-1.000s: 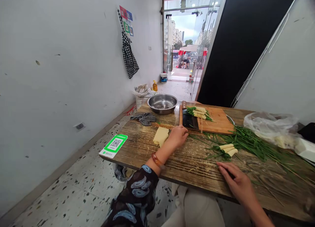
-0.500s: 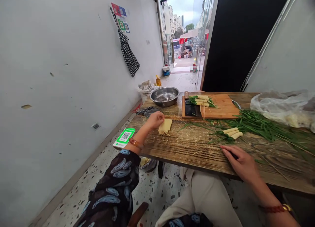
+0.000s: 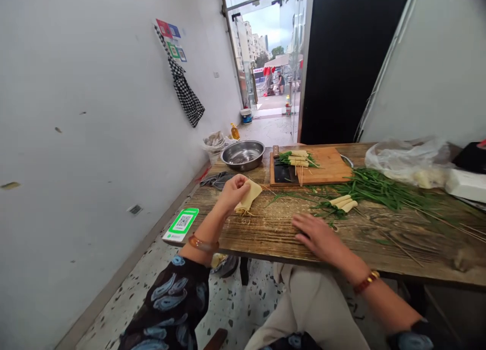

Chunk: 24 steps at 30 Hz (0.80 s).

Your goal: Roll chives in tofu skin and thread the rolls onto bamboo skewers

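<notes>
My left hand (image 3: 233, 192) pinches the upper edge of a pale yellow tofu skin sheet (image 3: 251, 194) between thumb and fingers. The sheet hangs tilted, its lower end by thin strands on the wooden table. Low over the tabletop, my right hand (image 3: 319, 237) has its fingers stretched out and holds nothing; whether it touches the wood I cannot tell. Behind it lie several tofu skin rolls (image 3: 343, 203) with green chives sticking out. More rolls (image 3: 299, 159) on sticks rest on the cutting board (image 3: 330, 166), over a dark knife blade (image 3: 283, 173).
Loose chives (image 3: 379, 188) spread across the right of the table (image 3: 273, 233). A steel basin (image 3: 243, 155) and a grey cloth (image 3: 216, 180) lie at the left. Plastic bags (image 3: 410, 157) sit at the back right. A green QR code sign (image 3: 183, 222) stands at the left edge.
My left hand has lifted and tilted the tofu skin sheet. My right hand has moved left across the table, its fingers now spread flatter. The view has shifted to the right.
</notes>
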Tool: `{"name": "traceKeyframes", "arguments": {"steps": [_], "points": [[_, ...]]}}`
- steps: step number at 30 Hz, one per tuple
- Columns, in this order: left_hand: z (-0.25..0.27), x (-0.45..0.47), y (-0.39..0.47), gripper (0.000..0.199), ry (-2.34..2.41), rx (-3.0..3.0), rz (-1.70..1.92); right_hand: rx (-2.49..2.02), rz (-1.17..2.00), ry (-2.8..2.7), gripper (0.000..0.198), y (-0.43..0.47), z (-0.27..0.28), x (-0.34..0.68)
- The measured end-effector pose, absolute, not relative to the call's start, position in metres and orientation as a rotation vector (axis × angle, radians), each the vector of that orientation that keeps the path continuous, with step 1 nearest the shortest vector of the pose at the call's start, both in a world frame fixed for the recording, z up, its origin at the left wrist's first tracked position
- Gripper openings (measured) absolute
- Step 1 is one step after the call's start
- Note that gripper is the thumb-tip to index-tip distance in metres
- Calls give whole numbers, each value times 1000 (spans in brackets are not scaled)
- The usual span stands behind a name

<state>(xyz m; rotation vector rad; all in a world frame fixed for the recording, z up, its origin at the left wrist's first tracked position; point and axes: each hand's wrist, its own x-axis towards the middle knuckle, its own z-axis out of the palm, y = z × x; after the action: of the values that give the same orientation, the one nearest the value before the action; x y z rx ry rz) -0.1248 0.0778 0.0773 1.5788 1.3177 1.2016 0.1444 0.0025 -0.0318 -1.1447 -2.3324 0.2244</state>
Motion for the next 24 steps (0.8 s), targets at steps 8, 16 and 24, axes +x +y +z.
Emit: {"name": "traceKeyframes", "arguments": {"steps": [8,16,24], "points": [[40,-49,50,15,1330,2534,740,-1377,65,-1971,34,17,-50,181],[15,-61,6,22,1228,2175,863,-1343,281,-1707,28,15,-41,186],[5,-81,-14,30,1094,2597,559,-1185,225,-2001,28,0,-29,173]]}}
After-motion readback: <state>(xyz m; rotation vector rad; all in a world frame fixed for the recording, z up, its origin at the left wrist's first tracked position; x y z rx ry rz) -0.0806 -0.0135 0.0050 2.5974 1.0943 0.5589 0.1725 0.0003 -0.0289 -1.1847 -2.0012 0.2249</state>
